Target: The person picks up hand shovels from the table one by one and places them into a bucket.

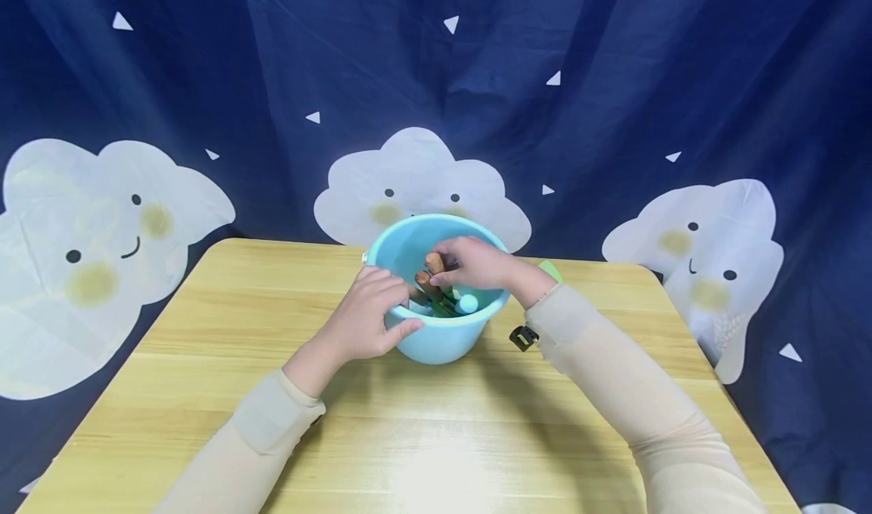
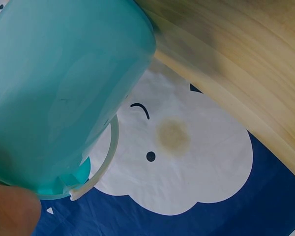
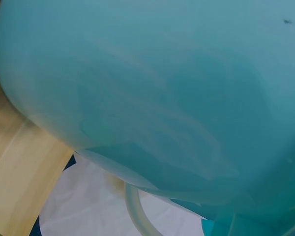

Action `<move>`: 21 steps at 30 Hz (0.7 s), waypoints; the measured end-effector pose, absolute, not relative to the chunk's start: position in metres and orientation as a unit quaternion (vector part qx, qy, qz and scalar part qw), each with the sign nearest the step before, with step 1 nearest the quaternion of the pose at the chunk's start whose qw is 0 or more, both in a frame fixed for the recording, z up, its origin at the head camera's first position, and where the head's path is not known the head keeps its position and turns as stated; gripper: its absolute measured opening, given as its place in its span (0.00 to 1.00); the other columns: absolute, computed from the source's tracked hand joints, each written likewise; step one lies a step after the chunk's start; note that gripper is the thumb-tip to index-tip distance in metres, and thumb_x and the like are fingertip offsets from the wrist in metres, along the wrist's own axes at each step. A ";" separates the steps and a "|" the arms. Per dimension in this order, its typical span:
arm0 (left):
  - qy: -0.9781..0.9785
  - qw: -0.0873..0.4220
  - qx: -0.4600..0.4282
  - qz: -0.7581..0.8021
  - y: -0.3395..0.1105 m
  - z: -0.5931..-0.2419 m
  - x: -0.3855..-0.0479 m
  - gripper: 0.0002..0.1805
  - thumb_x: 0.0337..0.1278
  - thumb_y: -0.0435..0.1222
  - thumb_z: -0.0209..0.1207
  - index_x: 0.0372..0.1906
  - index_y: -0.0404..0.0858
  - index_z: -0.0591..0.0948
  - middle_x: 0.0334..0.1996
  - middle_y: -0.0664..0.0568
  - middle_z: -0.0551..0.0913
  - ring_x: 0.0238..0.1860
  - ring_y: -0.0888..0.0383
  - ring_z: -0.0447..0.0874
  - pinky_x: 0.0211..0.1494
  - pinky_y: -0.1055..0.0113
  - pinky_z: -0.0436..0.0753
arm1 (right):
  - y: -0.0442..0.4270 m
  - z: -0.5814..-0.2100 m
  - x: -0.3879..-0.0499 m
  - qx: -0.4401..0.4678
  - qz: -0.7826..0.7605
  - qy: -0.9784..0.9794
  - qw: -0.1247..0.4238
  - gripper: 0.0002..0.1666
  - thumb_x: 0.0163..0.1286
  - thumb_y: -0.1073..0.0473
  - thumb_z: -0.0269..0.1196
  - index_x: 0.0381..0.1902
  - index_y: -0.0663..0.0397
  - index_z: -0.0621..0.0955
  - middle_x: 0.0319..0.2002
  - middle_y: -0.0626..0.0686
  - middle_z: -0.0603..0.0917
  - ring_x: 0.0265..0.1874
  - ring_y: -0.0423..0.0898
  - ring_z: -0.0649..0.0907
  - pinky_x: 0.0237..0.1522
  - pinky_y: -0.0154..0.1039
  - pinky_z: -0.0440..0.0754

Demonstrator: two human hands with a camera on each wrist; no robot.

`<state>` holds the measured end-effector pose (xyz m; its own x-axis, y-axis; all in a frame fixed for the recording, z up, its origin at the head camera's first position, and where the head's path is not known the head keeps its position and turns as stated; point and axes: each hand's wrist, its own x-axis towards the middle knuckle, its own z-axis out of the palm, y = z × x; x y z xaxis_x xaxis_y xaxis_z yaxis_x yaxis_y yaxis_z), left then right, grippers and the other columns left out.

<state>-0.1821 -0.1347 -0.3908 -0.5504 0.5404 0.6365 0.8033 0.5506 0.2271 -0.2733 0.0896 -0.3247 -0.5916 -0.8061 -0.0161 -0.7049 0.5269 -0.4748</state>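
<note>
A light blue plastic bucket (image 1: 439, 344) stands upright on the table, and its outer wall (image 2: 64, 98) fills much of both wrist views. My left hand (image 1: 364, 313) grips its near left rim, fingers over the edge and thumb on the outside. Over the right rim, my right hand (image 1: 477, 263) reaches in and pinches a wooden handle (image 1: 434, 262) between thumb and fingers. Another wooden handle (image 1: 424, 278) leans beside it. Lower in the bucket lie a light blue round knob (image 1: 468, 303) and some green parts. What the handles belong to is hidden.
The wooden table (image 1: 225, 325) extends around the bucket. Behind the right wrist a light green piece (image 1: 550, 270) shows in part. The bucket's pale carrying handle (image 2: 110, 152) hangs at its far side. A dark blue curtain (image 1: 381, 45) with clouds hangs behind the table.
</note>
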 end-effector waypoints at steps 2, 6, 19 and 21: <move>-0.842 0.258 -0.398 -0.255 -0.135 -0.391 -0.182 0.33 0.69 0.67 0.40 0.29 0.43 0.76 0.30 0.57 0.79 0.36 0.56 0.73 0.54 0.54 0.68 | 0.089 -0.325 -0.274 -0.435 -0.215 0.866 0.116 0.12 0.69 0.53 0.68 0.33 0.50 0.76 0.29 0.47 0.77 0.30 0.42 0.78 0.38 0.38 0.77; -0.842 0.262 -0.398 -0.254 -0.135 -0.392 -0.182 0.33 0.69 0.67 0.40 0.30 0.43 0.76 0.30 0.57 0.79 0.37 0.56 0.73 0.54 0.54 0.68 | 0.090 -0.325 -0.274 -0.429 -0.224 0.867 0.119 0.10 0.69 0.54 0.68 0.36 0.51 0.78 0.34 0.46 0.82 0.37 0.41 0.83 0.45 0.38 0.80; -0.840 0.263 -0.398 -0.256 -0.135 -0.392 -0.183 0.32 0.69 0.66 0.42 0.28 0.44 0.74 0.29 0.57 0.78 0.36 0.56 0.72 0.53 0.55 0.68 | 0.102 -0.308 -0.268 -0.382 -0.257 0.876 0.142 0.22 0.67 0.54 0.70 0.55 0.56 0.81 0.48 0.51 0.85 0.51 0.51 0.84 0.55 0.41 0.80; -0.840 0.265 -0.397 -0.256 -0.134 -0.392 -0.183 0.32 0.69 0.67 0.41 0.27 0.44 0.74 0.29 0.57 0.79 0.36 0.56 0.72 0.53 0.55 0.68 | 0.105 -0.304 -0.265 -0.380 -0.261 0.876 0.140 0.22 0.67 0.55 0.69 0.55 0.57 0.81 0.50 0.54 0.85 0.52 0.53 0.84 0.56 0.42 0.80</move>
<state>-0.1827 -0.1345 -0.3920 -0.5433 0.5316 0.6498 0.8039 0.5526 0.2200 -0.2653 0.1053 -0.3044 -0.6714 -0.7396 -0.0472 -0.5930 0.5744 -0.5643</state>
